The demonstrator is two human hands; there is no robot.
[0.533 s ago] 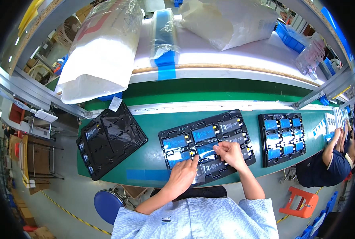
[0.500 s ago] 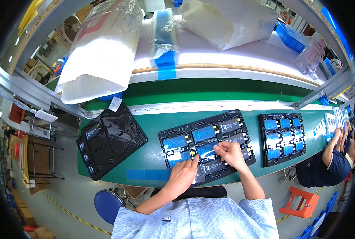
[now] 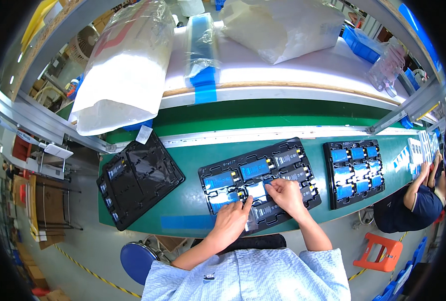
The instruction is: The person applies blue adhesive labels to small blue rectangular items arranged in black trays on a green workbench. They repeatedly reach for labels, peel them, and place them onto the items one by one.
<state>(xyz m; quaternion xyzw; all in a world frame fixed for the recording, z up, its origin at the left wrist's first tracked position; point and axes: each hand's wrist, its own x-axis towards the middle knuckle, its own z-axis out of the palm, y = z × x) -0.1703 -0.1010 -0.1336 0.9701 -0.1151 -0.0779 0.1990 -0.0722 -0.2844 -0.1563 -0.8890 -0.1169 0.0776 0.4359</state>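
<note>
A black plastic tray (image 3: 210, 170) in front of me holds several flat battery packs in rows. Blue film covers the packs at its left, such as the upper-middle battery pack (image 3: 254, 169); those at its right look dark grey. My left hand (image 3: 230, 219) rests over the tray's near edge, fingers stretched out, tips touching beside the centre pack. On that pack lies a shiny blue film (image 3: 256, 192). My right hand (image 3: 286, 195) is closed, thumb and finger pinching at the film's right end, which they partly hide.
Left stands a stack of black trays (image 3: 148, 175) with a few packs. At right, another tray (image 3: 356, 199) is full of blue-covered packs. A shelf (image 3: 283, 83) with large white bags (image 3: 123, 75) runs behind. A co-worker (image 3: 408, 210) sits far right, beside an orange stool (image 3: 378, 252).
The film over the centre pack has gone from dark and lifted to bright and flatter. My right hand has shifted slightly; my left hand stays nearly in place.
</note>
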